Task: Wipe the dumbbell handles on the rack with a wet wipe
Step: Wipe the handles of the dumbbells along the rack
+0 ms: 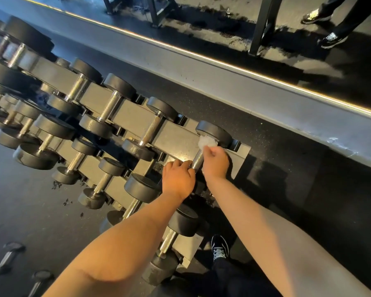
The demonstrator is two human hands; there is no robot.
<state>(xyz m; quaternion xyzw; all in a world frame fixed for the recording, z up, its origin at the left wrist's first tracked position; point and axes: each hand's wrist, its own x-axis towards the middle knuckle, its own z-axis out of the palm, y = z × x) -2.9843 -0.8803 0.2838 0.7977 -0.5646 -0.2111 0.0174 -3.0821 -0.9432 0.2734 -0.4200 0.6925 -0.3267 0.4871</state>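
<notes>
The person leans over the long grey steel rack [176, 136] and works at its near end, on the upper tier's last dumbbell, a chrome knurled handle [197, 160] between two black round heads. The right hand [215, 163] is closed around a crumpled white wet wipe [206, 142], pressing it against the far end of that handle, just under the far black head [214, 132]. The left hand [178, 179] lies with curled fingers at the handle's near end, apparently steadying it; whether it truly grips the bar I cannot tell from here, since the fingertips are hidden.

The other chrome-handled dumbbells [109, 108] run off along both tiers of the rack, so most of the job looks to be ahead.

What could go wrong, as I judge it: the dumbbell sits in shallow cradles on a sloping rail, and a hard sideways rub could roll or tip it out, with the person's dark laced shoe [220, 247] right below. The wipe is bunched small, so it may skim the knurling and miss the underside. A damp bar could also let the steadying hand slip towards the near head and pinch a finger against the rail.
</notes>
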